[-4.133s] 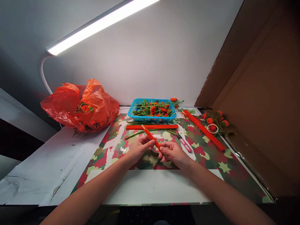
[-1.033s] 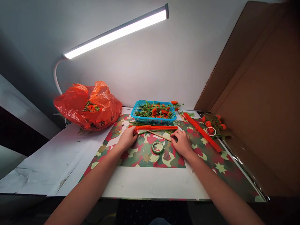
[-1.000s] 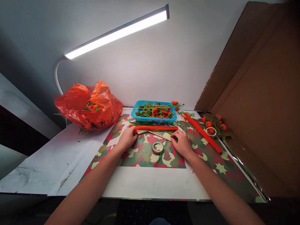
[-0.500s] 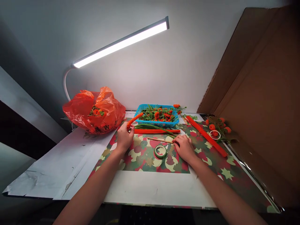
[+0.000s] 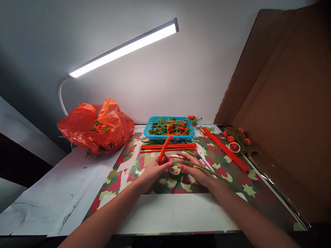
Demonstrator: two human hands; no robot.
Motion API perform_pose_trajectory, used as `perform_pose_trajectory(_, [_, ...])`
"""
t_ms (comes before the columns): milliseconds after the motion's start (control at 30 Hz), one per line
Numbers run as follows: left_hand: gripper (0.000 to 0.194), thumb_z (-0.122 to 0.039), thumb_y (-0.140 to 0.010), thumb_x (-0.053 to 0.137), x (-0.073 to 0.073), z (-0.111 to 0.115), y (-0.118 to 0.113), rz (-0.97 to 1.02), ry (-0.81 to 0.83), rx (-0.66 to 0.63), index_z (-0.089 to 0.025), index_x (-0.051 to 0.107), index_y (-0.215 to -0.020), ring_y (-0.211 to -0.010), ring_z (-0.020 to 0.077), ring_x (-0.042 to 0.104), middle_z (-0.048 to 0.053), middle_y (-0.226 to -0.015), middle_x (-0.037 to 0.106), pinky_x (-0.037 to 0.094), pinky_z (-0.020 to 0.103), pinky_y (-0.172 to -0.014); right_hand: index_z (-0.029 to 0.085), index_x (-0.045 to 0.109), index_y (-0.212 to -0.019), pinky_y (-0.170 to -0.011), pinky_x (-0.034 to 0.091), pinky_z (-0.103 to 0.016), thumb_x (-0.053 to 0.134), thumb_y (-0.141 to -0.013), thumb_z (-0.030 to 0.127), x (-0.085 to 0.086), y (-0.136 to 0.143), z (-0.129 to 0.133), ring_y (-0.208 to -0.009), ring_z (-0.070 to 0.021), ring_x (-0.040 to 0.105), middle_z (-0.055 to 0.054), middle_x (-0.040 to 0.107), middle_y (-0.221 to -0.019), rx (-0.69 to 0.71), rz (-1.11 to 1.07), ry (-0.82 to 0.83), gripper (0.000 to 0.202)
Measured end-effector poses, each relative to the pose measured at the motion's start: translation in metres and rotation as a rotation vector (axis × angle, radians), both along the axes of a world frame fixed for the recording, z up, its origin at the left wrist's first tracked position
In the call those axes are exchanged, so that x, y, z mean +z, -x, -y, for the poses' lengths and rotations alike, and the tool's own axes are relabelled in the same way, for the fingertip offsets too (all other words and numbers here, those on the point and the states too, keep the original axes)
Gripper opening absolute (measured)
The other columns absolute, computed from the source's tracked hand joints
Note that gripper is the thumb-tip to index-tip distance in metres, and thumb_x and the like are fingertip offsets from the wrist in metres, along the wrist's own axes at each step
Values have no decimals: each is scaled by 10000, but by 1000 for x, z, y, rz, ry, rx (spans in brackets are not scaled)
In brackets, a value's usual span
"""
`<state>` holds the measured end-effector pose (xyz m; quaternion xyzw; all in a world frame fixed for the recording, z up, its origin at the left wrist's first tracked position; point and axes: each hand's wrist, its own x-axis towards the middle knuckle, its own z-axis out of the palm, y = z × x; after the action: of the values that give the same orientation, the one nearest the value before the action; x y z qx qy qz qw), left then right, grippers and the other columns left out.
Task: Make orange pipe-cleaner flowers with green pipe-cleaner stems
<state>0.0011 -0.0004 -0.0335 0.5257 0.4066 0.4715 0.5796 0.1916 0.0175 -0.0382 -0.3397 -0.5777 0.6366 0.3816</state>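
Note:
My left hand (image 5: 157,168) is closed around an orange fuzzy coil (image 5: 165,148), a pipe cleaner wound into a spiral, which stands upright above the fingers. A long green stem (image 5: 207,168) runs from the left fingertips to the right, across my right hand (image 5: 192,167). The right thumb and fingers are around this stem near the left fingertips. Below the meeting fingers lies a roll of green tape (image 5: 175,172), partly covered. A thin wooden stick (image 5: 176,156) lies just behind the hands. Beside the right hand is a pair of tweezers or a similar slim tool (image 5: 203,160).
Behind the hands lie orange pipe cleaners (image 5: 168,147) and a blue basket (image 5: 147,132) of orange flowers. A red plastic bag (image 5: 119,124) stands left. More pipe cleaners (image 5: 224,148), a white ring (image 5: 234,147) and fuzzy flowers (image 5: 247,141) lie right, near cardboard (image 5: 279,103). A lamp (image 5: 124,48) hangs above.
Both hands have come together in the middle. My left hand brought the orange coil right and turned it more upright. My right hand left the wooden stick and now has a green stem.

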Motion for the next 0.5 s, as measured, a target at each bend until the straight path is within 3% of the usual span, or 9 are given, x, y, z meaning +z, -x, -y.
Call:
perform_pose_trajectory(100, [238, -365, -738, 694, -3, 4, -8, 132, 131, -58, -156, 604, -807, -684, 132, 552, 16, -748, 570, 432, 235, -599, 207, 702, -865, -594, 480, -247, 740, -675, 496, 3, 5, 6, -604, -107, 571, 11, 624, -726, -41, -42, -13, 348])
perform_pose_trajectory(200, [272, -403, -784, 570, -7, -1, -10, 393, 175, 52, -158, 571, -667, -739, 155, 560, 41, -765, 587, 458, 257, -675, 189, 699, -712, -613, 503, -264, 735, -663, 531, 5, 5, 7, -618, -128, 593, -9, 651, -689, -144, -83, -20, 347])
perform_pose_trajectory(333, [151, -262, -787, 549, -8, -11, -5, 529, 183, 290, -161, 577, -678, -664, 106, 512, 6, -723, 556, 433, 204, -622, 193, 703, -720, -616, 514, -277, 771, -638, 499, 8, -1, 5, -595, -137, 603, -13, 673, -664, -255, -127, -27, 323])
perform_pose_trajectory(500, [140, -256, -743, 677, -3, -12, 0, 595, 260, 292, -150, 621, -816, -656, 100, 543, 3, -740, 596, 438, 202, -585, 194, 715, -734, -625, 527, -280, 794, -624, 472, 6, -6, 2, -579, -130, 610, -5, 680, -646, -328, -226, 12, 309])
